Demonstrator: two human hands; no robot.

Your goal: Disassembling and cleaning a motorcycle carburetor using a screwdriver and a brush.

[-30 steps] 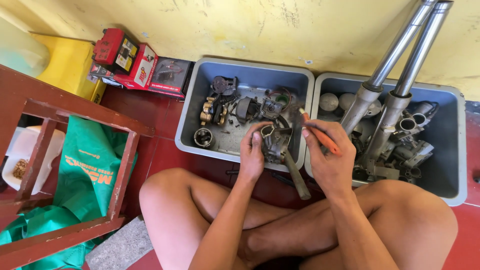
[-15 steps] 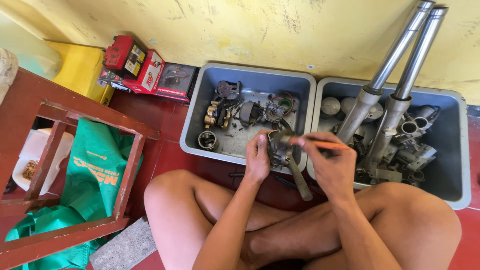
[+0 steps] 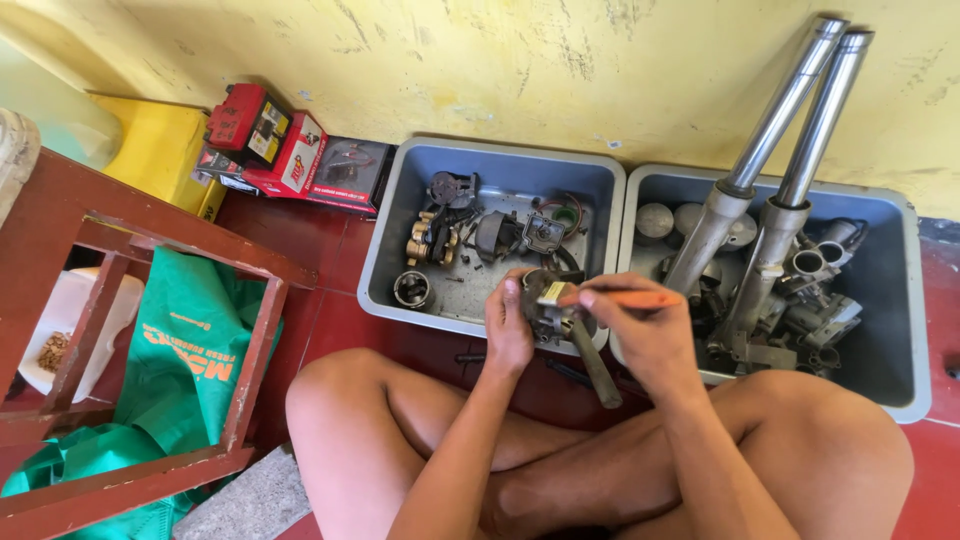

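I sit cross-legged on a red floor. My left hand grips a small dark metal engine part with a long handle-like arm hanging down over my legs. My right hand holds an orange-handled tool level, its tip laid against the top of the part. Both hands hover above the near rim of the left grey tray, which holds several small metal parts.
The right grey tray holds two chrome fork tubes leaning on the yellow wall, plus metal parts. Red boxes and a yellow container stand at the back left. A red-brown wooden stool frame over green cloth stands at left.
The hands have drawn the part nearer to my body, off the tray. The orange tool has turned from slanted to level across the part.
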